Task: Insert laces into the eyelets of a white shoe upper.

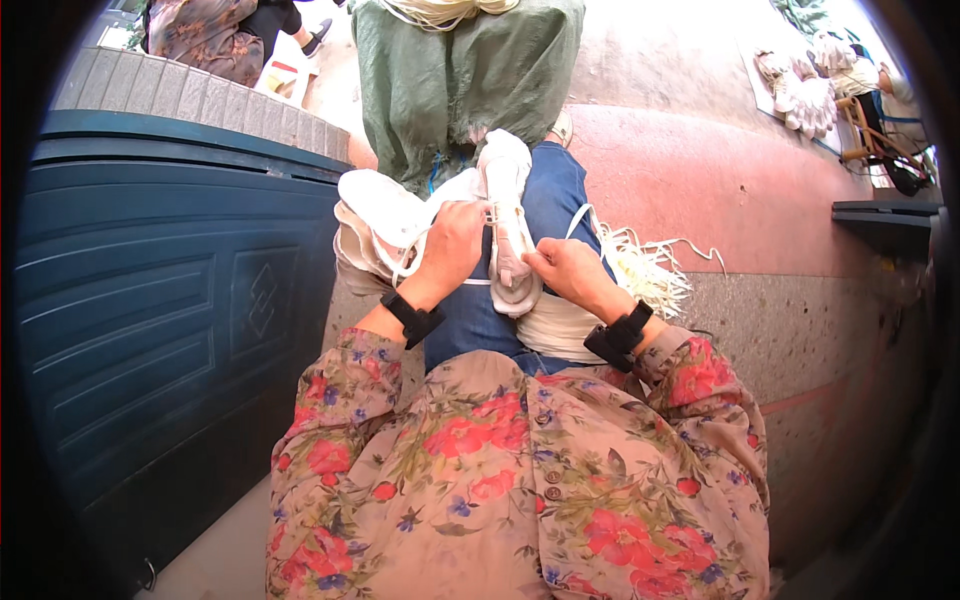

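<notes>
A white shoe (508, 175) rests lengthwise over my lap, its toe pointing away and its opening toward me. My left hand (456, 243) is closed in a pinch on a white shoelace at the eyelets on the shoe's left side. On the right edge of the shoe's opening, my right hand (575, 270) pinches with thumb and forefinger; whether lace is in that pinch too is hidden. Several more white shoe pieces (375, 210) are stacked just left of my left hand. A bundle of loose white laces (645, 265) lies by my right thigh, beyond my right wrist.
A large green woven sack (460, 80) stands in front of my knees, with pale cord on top. Dark blue panelled door (170, 290) closes off the left side. White gloves or similar items (800, 95) are piled far right. Another person (215, 35) sits at far left.
</notes>
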A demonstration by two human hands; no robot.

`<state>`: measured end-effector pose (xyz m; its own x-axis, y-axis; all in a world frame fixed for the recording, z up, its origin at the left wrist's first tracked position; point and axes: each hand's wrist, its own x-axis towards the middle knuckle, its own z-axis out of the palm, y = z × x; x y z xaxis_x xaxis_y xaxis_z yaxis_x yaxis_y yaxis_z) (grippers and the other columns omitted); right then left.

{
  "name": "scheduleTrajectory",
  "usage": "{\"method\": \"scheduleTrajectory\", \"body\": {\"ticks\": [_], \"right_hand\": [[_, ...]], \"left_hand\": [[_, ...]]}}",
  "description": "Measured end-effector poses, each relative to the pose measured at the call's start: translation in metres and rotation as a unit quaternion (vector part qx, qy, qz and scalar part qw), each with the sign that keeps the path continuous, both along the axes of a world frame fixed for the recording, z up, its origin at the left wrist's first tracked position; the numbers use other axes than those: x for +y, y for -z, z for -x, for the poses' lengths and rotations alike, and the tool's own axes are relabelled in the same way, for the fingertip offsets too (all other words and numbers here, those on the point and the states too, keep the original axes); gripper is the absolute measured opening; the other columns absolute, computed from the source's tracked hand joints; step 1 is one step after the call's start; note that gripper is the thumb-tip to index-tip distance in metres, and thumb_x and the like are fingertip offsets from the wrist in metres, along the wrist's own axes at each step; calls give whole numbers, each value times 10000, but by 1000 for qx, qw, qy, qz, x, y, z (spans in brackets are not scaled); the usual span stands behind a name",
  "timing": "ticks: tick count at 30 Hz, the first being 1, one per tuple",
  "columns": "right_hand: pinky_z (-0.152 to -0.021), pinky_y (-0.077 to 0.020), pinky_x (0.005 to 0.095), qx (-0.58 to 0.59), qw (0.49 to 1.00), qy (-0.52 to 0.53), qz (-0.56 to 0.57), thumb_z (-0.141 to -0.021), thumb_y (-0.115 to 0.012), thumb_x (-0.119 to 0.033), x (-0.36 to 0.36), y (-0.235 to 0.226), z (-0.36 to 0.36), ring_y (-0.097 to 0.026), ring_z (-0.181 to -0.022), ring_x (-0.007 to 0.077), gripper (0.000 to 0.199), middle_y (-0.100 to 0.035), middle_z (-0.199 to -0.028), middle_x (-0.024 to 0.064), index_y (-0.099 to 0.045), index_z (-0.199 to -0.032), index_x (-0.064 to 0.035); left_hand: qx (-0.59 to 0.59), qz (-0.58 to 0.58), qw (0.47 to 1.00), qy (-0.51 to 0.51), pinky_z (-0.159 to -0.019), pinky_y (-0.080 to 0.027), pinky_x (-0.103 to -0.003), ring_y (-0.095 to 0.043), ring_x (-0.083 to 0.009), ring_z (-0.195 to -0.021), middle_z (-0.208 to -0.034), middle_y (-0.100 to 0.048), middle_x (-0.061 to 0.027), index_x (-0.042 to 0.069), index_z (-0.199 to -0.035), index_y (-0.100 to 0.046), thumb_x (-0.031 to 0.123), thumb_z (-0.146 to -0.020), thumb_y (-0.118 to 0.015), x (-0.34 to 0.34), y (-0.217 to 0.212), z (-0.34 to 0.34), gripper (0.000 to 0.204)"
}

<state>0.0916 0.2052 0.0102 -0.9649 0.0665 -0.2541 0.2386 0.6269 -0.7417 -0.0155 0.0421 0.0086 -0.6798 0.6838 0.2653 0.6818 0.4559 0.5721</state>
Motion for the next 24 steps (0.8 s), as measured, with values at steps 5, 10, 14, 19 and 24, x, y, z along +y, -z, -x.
{"method": "scheduleTrajectory", "body": {"ticks": [5, 10, 14, 19, 24], "right_hand": [[-562, -424, 428, -25, 999, 25, 7, -790, -524, -309, 7, -4, 3, -560, -640, 357, 322, -561, -639, 193, -563, -676, -10], [-602, -434, 410, -56, 995, 68, 49, -784, -533, -321, 14, -6, 5, -563, -671, 360, 325, -569, -677, 205, -588, -716, -8], [-625, -440, 408, -51, 996, 60, 46, -776, -521, -309, 11, -11, 8, -570, -697, 356, 312, -576, -702, 210, -608, -745, -11], [-634, -442, 407, -54, 996, 54, 44, -766, -518, -298, 12, -8, 7, -574, -702, 352, 300, -579, -695, 205, -615, -752, -15], [-643, -442, 405, -53, 994, 53, 75, -767, -504, -321, 7, 5, 16, -577, -716, 350, 328, -586, -710, 206, -619, -763, -13]], "left_hand": [[-68, 32, 997, -11, -738, -401, -381, -509, -317, -788, -822, -574, -138, 25, -824, -597, 87, -744, -538, 10, 3, 20, 117], [0, 142, 984, 105, -731, -433, -356, -485, -288, -859, -841, -526, -94, 93, -842, -640, 133, -712, -585, 39, -9, 24, 146], [69, 305, 933, 180, -678, -471, -362, -490, -286, -845, -841, -533, -94, 92, -787, -647, 108, -675, -581, 56, -9, 31, 131], [106, 279, 928, 222, -659, -462, -371, -495, -284, -824, -790, -528, -102, 46, -715, -587, 84, -648, -555, 59, -2, 37, 84], [103, 156, 979, 82, -675, -441, -393, -508, -312, -806, -784, -545, -106, 31, -726, -563, 79, -712, -534, 54, 6, 50, 59]]}}
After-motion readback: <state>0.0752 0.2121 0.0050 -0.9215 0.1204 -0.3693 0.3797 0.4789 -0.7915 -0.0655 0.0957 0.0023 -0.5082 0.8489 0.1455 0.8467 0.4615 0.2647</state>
